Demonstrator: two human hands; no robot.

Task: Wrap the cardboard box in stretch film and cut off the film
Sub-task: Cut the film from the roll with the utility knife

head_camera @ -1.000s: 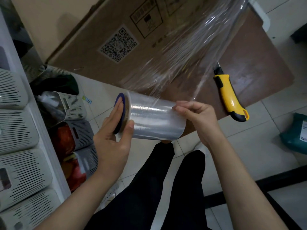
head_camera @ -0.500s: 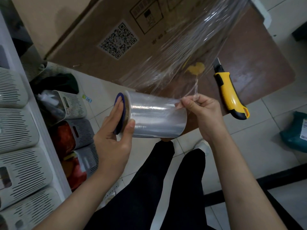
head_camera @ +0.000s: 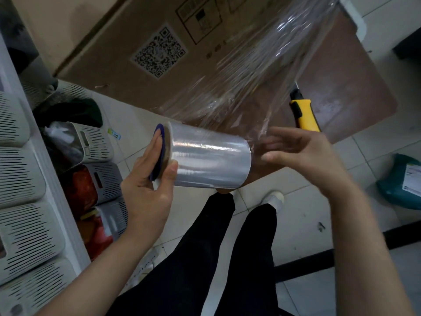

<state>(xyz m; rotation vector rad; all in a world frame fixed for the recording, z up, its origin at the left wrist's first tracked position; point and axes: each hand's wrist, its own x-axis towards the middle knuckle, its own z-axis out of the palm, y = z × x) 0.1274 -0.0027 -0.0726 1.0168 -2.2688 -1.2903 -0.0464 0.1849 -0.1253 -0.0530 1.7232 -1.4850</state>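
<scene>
A big cardboard box (head_camera: 141,33) with a QR code lies across the top of the head view. A sheet of clear stretch film (head_camera: 257,71) runs from the box's right part down to the film roll (head_camera: 209,160). My left hand (head_camera: 148,185) grips the roll at its blue end cap. My right hand (head_camera: 303,156) is blurred at the roll's right end, fingers spread, beside the film's lower edge; whether it touches the film I cannot tell. A yellow utility knife (head_camera: 303,112) lies on the brown table (head_camera: 355,87), just above my right hand.
White slotted bins (head_camera: 25,179) fill a rack along the left, some holding red packets. My black trouser legs (head_camera: 205,258) and a white shoe stand on the tiled floor below. A teal parcel (head_camera: 401,179) lies on the floor at the right.
My right hand has let go of the film edge it pinched, opened its fingers and shifted slightly right. The left hand has tilted the roll, with its right end lower.
</scene>
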